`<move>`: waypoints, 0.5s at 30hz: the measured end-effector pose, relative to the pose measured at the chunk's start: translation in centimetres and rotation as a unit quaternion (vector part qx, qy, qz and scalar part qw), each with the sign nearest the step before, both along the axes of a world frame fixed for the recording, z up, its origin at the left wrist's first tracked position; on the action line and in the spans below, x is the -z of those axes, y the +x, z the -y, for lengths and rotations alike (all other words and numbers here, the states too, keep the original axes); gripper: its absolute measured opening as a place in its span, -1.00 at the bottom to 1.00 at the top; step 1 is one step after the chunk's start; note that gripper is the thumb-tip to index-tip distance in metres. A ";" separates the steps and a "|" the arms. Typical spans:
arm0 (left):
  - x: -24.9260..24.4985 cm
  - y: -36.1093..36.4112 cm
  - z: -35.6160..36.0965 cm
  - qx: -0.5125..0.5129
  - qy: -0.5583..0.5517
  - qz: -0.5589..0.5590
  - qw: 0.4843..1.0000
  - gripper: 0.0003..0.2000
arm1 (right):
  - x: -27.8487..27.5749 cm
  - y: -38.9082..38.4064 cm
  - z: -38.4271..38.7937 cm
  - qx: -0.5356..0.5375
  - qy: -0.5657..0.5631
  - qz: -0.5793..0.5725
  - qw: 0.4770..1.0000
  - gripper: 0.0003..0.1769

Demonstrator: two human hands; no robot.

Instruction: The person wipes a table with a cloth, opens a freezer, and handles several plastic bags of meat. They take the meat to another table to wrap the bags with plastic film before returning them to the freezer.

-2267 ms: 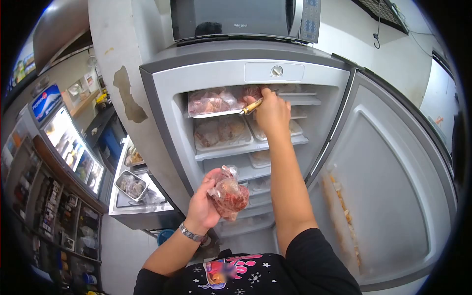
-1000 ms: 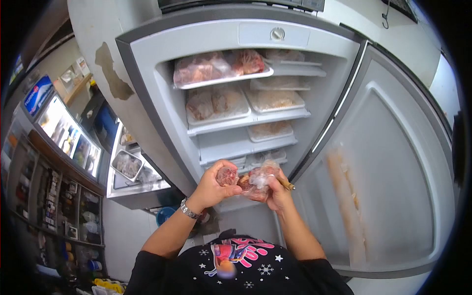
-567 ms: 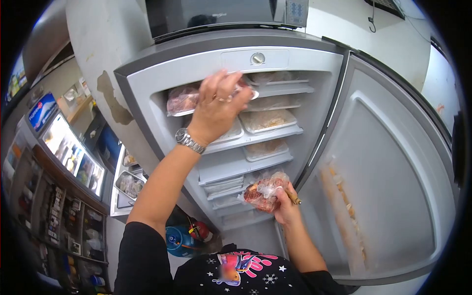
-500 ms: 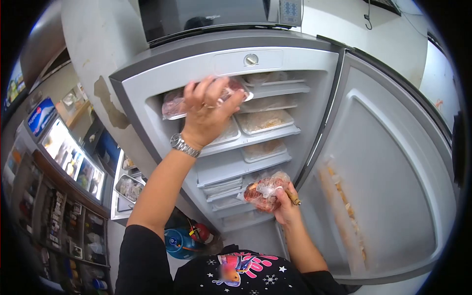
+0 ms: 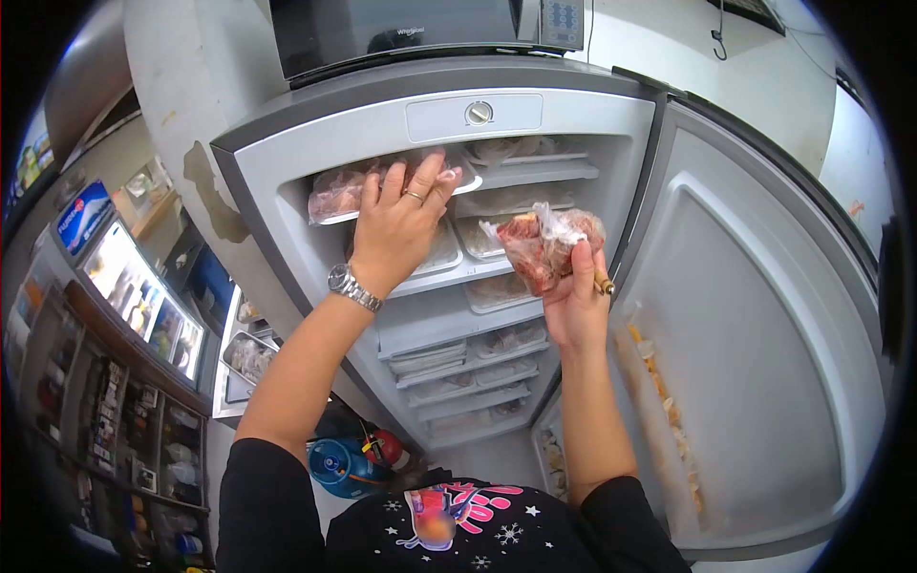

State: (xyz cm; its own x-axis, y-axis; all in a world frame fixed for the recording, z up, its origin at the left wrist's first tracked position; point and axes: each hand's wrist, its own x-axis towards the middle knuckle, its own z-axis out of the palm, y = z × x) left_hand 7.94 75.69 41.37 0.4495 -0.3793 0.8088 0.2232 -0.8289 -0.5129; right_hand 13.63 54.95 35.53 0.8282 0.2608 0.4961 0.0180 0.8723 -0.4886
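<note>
My left hand (image 5: 396, 229) rests with its fingers spread on bagged red meat (image 5: 334, 196), which lies in a white tray on the top shelf at the left. A metal watch (image 5: 351, 285) is on that wrist. In front of the middle shelves, my right hand (image 5: 576, 310) grips a clear plastic bag of red meat (image 5: 544, 253), its top bunched up. A thin brown stick-like item with a metallic tip (image 5: 604, 284) pokes out of the same hand; the rest of it is hidden. Around both hands stands the upright freezer (image 5: 325, 143), its shelves holding bagged food in white trays.
The freezer door (image 5: 755, 334) stands wide at the right, with bagged items along its inner side. A microwave (image 5: 401, 38) sits on top. Lower left are a blue gas cylinder (image 5: 339, 466), a red canister (image 5: 387, 447) and a metal tray (image 5: 250, 358) of bagged things.
My right hand has risen with the bag of meat, from the lower shelves to near the upper ones. My left hand has settled slightly lower on the bagged meat, fingers spread.
</note>
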 end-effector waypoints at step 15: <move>0.5 -4.0 3.9 0.117 -0.140 -0.120 0.976 -0.23 | -0.3 1.8 -1.3 -0.015 -0.012 -0.001 1.000 -0.62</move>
State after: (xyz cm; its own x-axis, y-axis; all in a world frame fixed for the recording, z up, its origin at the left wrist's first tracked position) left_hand 3.98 71.82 40.82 0.5664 -0.2744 0.7771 -0.0888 -0.9578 -0.2735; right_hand 15.46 56.24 35.83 0.8211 0.2972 0.4873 -0.0097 0.8609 -0.5086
